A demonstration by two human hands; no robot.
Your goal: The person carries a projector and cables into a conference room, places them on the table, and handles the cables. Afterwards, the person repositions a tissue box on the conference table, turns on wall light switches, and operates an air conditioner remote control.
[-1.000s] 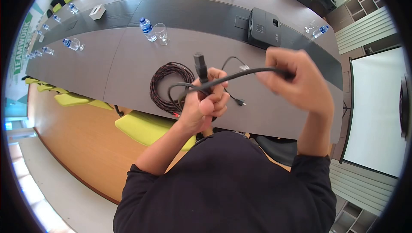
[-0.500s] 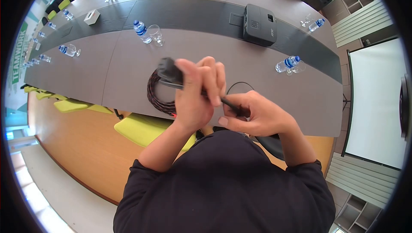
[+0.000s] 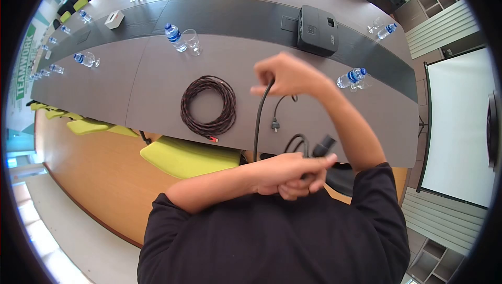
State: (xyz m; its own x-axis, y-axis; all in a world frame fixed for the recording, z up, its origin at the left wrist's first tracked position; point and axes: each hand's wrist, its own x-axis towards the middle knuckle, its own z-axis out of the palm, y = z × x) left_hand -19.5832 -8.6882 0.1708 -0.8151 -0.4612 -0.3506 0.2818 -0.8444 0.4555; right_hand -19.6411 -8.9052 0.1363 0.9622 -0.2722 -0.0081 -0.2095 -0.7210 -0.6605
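Note:
Close to my chest, my left hand (image 3: pixel 300 177) is closed around a black power cord, with a loop and the dark connector end (image 3: pixel 324 146) sticking out above the fingers. My right hand (image 3: pixel 287 75) is raised over the table, its fingers pinching a stretch of the power cord (image 3: pixel 258 122), which hangs down behind my left forearm. Below the right hand, a small black plug (image 3: pixel 275 124) with metal prongs shows over the table on a thin black cord. A coiled dark braided cable (image 3: pixel 228 109) with a red connector (image 3: pixel 213 139) lies to the left.
A black projector (image 3: pixel 317 30) stands on the long table (image 3: pixel 151 90). Water bottles (image 3: pixel 175 37) and glasses (image 3: pixel 192 42) are spread along it, with a tissue box (image 3: pixel 114 20) at the left. Yellow-green chairs (image 3: pixel 183 158) line the near edge. A projection screen (image 3: pixel 455 127) stands right.
My left hand has dropped toward my chest and moved right, carrying the connector. My right hand has risen over the table, drawing the cord up. The coiled cable is now fully visible.

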